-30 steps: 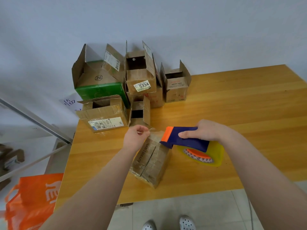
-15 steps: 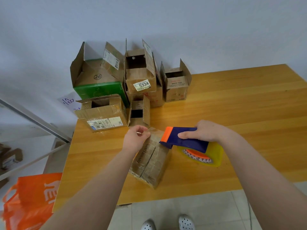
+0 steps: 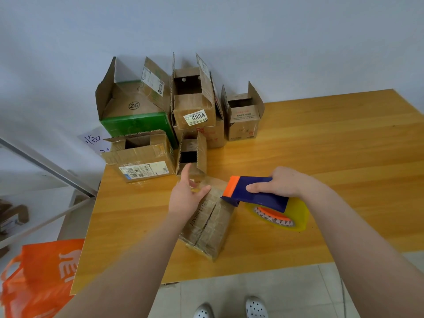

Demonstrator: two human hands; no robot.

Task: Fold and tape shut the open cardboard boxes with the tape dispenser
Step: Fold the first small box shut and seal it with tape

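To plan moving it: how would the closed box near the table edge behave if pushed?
The closed box probably slides easily on the smooth table. Lying low, it seems unlikely to tip. Its creased cardboard may dent.

Between the hands, on the rectangular wooden table (image 3: 344, 138), lies the small closed brown cardboard box (image 3: 207, 222), with the left hand (image 3: 185, 198) over its far end. The blue-and-orange plastic tape dispenser (image 3: 259, 196), in the right hand (image 3: 286, 182), meets its right edge. Open brown cardboard boxes (image 3: 192, 106) stand beyond both hands.

An orange bag (image 3: 34, 278) slumps beside the wooden table (image 3: 344, 145) (white shoes (image 3: 255, 308) below its edge).
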